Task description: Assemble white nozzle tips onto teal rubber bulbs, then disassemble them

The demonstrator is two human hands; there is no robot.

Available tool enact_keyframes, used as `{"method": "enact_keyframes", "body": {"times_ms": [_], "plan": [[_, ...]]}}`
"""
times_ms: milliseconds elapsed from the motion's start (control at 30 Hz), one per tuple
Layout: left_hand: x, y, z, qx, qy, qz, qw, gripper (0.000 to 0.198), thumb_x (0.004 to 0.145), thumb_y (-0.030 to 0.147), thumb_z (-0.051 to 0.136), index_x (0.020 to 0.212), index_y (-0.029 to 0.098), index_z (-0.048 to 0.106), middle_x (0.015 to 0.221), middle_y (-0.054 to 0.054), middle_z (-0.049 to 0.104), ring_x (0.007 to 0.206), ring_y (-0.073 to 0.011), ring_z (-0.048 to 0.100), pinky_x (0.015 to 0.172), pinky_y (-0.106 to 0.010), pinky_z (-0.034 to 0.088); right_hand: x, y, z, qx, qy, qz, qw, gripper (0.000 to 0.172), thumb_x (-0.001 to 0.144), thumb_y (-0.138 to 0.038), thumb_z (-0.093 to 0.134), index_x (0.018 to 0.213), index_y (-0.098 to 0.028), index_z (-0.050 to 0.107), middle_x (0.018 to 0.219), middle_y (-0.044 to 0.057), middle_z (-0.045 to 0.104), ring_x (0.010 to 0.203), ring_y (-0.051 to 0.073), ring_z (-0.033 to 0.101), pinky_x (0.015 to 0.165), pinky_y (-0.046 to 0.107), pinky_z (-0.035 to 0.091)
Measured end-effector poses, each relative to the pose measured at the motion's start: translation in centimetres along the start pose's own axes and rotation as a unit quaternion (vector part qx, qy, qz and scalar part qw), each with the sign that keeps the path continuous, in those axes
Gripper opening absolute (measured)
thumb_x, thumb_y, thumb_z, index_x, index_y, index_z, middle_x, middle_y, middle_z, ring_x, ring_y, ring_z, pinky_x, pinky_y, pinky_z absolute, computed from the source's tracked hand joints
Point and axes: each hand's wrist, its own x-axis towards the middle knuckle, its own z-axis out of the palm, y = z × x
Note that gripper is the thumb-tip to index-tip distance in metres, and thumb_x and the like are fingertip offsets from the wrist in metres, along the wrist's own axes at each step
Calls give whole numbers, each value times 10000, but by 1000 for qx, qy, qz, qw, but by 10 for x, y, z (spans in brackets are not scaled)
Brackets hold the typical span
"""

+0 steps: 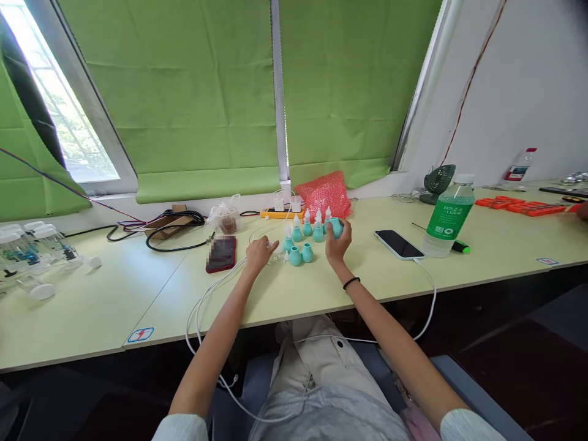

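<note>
Several small teal squeeze bulbs with clear white tips (307, 230) stand in a cluster on the pale yellow-green table (321, 288), straight ahead of me. My right hand (339, 242) is closed round one teal bulb (336, 226) at the cluster's right side, lifted slightly off the table. My left hand (260, 252) rests at the cluster's left with fingers pinched on a small clear piece I cannot make out. Two teal bulbs without tips (301, 254) sit nearest me, between my hands.
A dark red phone (221, 253) lies left of my left hand, a black-screened phone (399, 244) with a white cable to the right. A green bottle (448, 215), small fan (437, 182), red bubble-wrap bag (324, 193), power strip (281, 212) and orange parts (521, 206) stand farther back and right. Clear bottles (27, 251) lie far left.
</note>
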Motion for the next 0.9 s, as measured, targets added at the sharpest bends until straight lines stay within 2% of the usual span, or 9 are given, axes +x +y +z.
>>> {"method": "enact_keyframes", "body": {"times_ms": [133,300,400,567,733,900], "plan": [[1,-4,1,63,-37,13,997,262,677,421,529,771,180,570,794,-89,623,805,-253,555,625,-285,369,4,13,4,-40,-10,101,994,249,707,-317,415,877,-157,502,914,105,555,881,234,470,731,369,379],[0,-3,2,96,-73,26,992,265,695,419,516,814,193,584,827,-73,630,818,-226,562,628,-266,386,-2,18,12,-66,-83,154,982,211,613,-317,484,765,-188,554,775,47,610,728,200,525,631,300,388],[0,-3,2,103,-81,30,991,275,707,419,506,837,190,587,827,-71,631,823,-220,562,628,-261,390,-6,20,15,-73,-135,159,975,190,586,-311,507,719,-193,572,702,28,613,643,180,539,579,271,381],[0,-2,1,105,-79,37,991,268,759,379,476,904,176,574,880,-76,611,861,-209,543,678,-289,404,-10,22,17,-82,-186,145,968,203,564,-297,527,737,-204,579,754,25,622,704,198,552,591,277,384],[0,-2,1,98,-104,45,989,257,818,335,453,950,133,539,951,-61,563,862,-164,532,757,-355,424,-11,21,17,-82,-204,129,967,208,578,-302,517,753,-204,570,770,21,617,726,189,552,617,278,396],[1,-3,2,87,-110,35,990,266,826,315,452,1014,136,509,980,-64,546,866,-167,534,760,-370,438,-11,18,16,-79,-204,115,969,195,586,-302,513,746,-200,560,758,17,611,719,183,549,652,294,407]]}}
